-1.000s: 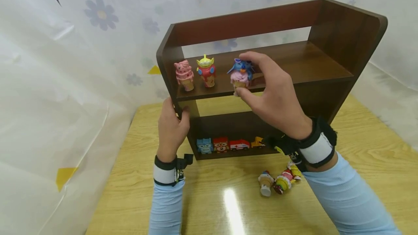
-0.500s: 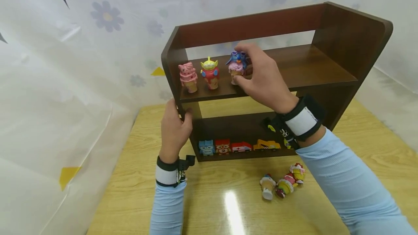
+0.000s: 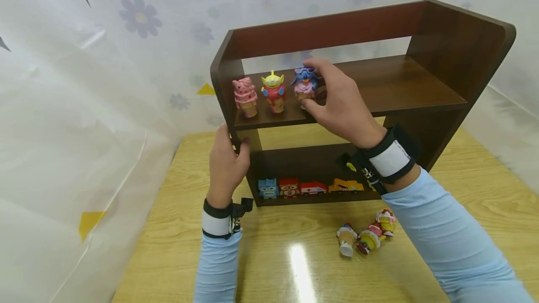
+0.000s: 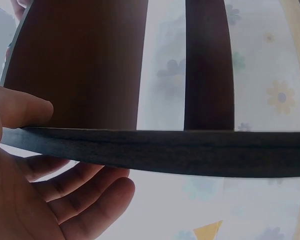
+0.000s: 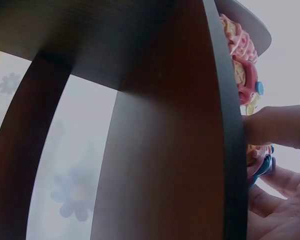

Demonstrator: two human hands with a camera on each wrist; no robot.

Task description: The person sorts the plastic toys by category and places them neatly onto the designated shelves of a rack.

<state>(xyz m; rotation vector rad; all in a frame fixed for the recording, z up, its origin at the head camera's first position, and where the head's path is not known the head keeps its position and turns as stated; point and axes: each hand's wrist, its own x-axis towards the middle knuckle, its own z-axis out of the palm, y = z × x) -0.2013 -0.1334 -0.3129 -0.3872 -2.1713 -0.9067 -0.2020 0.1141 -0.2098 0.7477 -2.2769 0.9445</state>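
Observation:
My right hand [image 3: 343, 104] pinches a blue character ice-cream-cone figurine [image 3: 305, 83] with pink scoop, thumb low and index finger at its top, at the upper shelf of a dark brown shelf unit [image 3: 391, 76]. To its left on that shelf stand a yellow-headed alien cone figurine [image 3: 274, 91] and a pink cone figurine [image 3: 245, 97], both upright. My left hand [image 3: 227, 167] grips the unit's left side panel [image 4: 155, 150]; in the left wrist view the thumb lies on one face and the fingers on the other. In the right wrist view the shelf board partly hides the blue figurine [image 5: 262, 167].
On the lower shelf sit a blue owl block [image 3: 268, 189], a red owl block [image 3: 289, 188], a red ambulance [image 3: 313, 188] and a yellow toy vehicle [image 3: 345, 186]. Several cone figurines [image 3: 369, 238] lie on the wooden table [image 3: 269, 256] before the unit. A flowered sheet [image 3: 147, 60] hangs behind.
My right hand has brought the blue figurine left and back, from in front of the shelf edge to over the upper shelf. The left hand keeps its grip on the panel.

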